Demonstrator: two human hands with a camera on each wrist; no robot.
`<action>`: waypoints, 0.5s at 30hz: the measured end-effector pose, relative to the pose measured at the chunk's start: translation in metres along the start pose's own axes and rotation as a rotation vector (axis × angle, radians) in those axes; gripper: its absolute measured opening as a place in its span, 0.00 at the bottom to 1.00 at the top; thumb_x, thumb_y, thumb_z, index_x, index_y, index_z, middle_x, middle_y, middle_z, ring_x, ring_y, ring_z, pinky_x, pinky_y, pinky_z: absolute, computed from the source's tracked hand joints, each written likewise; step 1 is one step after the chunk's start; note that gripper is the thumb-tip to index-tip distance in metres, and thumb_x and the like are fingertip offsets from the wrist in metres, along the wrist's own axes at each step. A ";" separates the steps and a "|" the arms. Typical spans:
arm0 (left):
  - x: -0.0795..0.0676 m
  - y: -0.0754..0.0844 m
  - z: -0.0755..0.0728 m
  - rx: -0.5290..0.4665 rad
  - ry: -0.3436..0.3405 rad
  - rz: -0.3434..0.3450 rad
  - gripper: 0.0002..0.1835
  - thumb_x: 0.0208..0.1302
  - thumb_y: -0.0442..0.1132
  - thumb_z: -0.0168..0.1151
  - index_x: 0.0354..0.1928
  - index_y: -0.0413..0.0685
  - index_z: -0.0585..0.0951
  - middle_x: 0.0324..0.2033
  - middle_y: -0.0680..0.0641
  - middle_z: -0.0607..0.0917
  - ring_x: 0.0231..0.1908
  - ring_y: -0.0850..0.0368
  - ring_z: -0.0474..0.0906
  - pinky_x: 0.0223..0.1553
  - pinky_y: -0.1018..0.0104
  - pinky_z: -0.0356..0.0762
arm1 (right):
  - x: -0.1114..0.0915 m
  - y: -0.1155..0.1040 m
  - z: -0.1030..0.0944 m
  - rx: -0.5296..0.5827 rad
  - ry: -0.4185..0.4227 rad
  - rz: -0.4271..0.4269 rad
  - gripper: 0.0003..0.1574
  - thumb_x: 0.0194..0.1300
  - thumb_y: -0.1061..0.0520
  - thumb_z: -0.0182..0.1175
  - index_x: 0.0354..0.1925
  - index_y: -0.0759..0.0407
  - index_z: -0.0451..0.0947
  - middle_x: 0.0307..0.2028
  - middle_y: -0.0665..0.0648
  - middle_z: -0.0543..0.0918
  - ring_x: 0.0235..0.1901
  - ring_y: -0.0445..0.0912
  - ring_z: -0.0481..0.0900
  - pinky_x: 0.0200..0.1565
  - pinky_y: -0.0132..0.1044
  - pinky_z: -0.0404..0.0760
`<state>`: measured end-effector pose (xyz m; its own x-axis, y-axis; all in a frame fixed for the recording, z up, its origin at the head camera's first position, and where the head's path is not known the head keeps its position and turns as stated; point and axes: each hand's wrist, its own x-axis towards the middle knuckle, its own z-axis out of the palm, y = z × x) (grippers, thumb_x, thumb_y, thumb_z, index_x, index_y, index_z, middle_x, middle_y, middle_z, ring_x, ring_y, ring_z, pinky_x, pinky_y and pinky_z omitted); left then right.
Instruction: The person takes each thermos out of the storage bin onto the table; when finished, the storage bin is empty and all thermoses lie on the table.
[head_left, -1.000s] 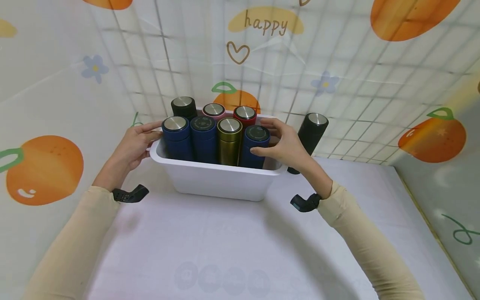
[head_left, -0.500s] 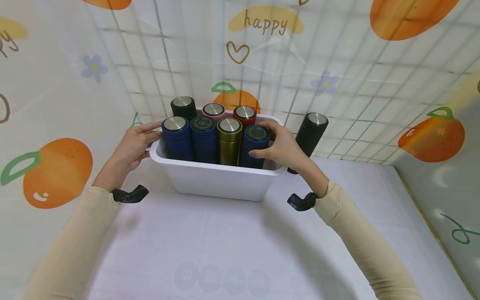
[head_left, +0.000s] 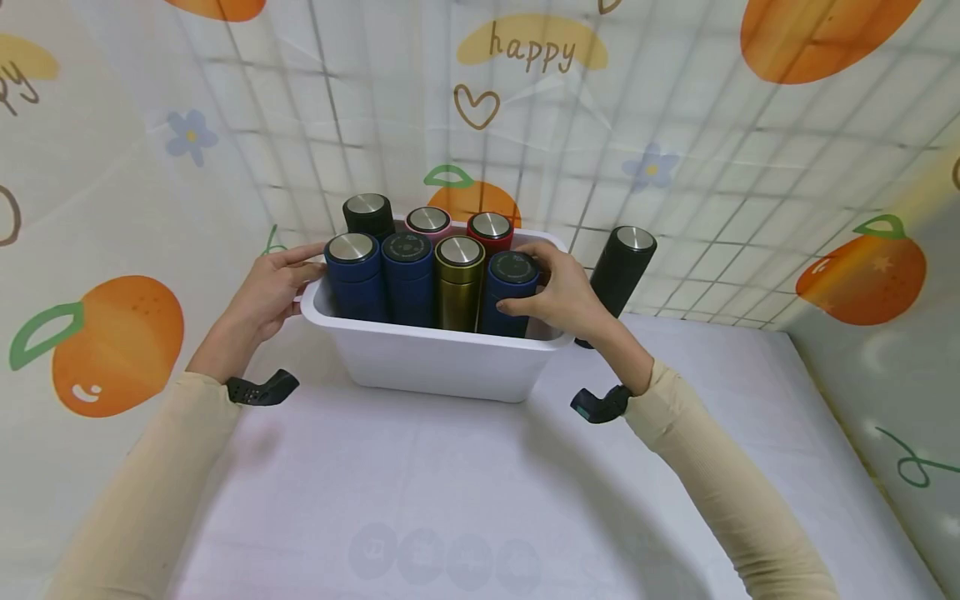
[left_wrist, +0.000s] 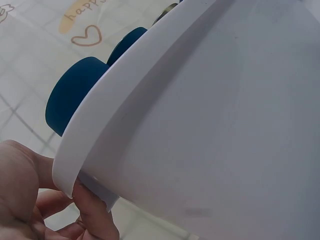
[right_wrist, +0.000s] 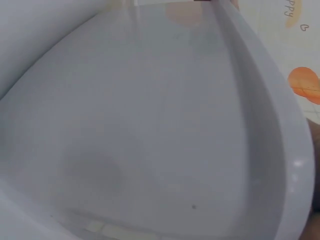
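A white plastic tub (head_left: 442, 367) stands on the table, packed with upright thermos bottles. At its left end my left hand (head_left: 262, 292) grips the rim; the left wrist view shows the thumb and fingers (left_wrist: 95, 212) on either side of it. My right hand (head_left: 566, 292) holds the dark blue thermos (head_left: 504, 304) at the front right of the tub, thumb in front and fingers behind. Beside that one are a gold thermos (head_left: 459, 292) and two more blue ones. The tub's outer wall (right_wrist: 165, 115) fills most of the right wrist view, hiding the held bottle.
A black thermos (head_left: 622, 267) stands outside the tub, just behind my right wrist. In the tub's back row are a black (head_left: 367, 215), a pink (head_left: 428, 220) and a red thermos (head_left: 491, 229). A wire grid (head_left: 712, 208) behind a printed sheet rises at the back.
My right hand has shifted slightly left and closed round the right-hand blue thermos. The left hand and the tub look unmoved.
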<state>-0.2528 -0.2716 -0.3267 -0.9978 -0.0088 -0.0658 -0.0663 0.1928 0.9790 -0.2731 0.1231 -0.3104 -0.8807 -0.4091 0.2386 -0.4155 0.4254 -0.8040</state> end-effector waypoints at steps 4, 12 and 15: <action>0.001 -0.001 0.000 0.000 -0.002 0.000 0.26 0.77 0.39 0.52 0.74 0.49 0.68 0.41 0.57 0.83 0.34 0.61 0.79 0.35 0.68 0.84 | -0.003 -0.001 0.002 0.011 0.011 -0.007 0.44 0.48 0.58 0.80 0.61 0.60 0.72 0.52 0.55 0.79 0.47 0.48 0.80 0.51 0.43 0.80; 0.002 -0.002 0.000 0.000 -0.004 0.002 0.26 0.77 0.40 0.52 0.74 0.49 0.67 0.45 0.54 0.82 0.36 0.61 0.81 0.36 0.67 0.84 | -0.006 -0.004 0.003 0.078 0.031 -0.030 0.46 0.47 0.60 0.81 0.63 0.58 0.72 0.55 0.58 0.79 0.50 0.50 0.81 0.54 0.43 0.80; 0.002 -0.002 0.000 0.001 0.000 -0.002 0.26 0.77 0.40 0.52 0.74 0.49 0.68 0.45 0.54 0.82 0.36 0.61 0.81 0.36 0.67 0.84 | -0.007 -0.007 0.003 0.103 0.029 -0.049 0.46 0.48 0.60 0.81 0.64 0.57 0.72 0.55 0.58 0.79 0.49 0.50 0.81 0.53 0.43 0.81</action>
<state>-0.2544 -0.2719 -0.3284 -0.9977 -0.0090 -0.0676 -0.0681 0.1940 0.9786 -0.2637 0.1207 -0.3079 -0.8670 -0.4028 0.2933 -0.4336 0.3200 -0.8424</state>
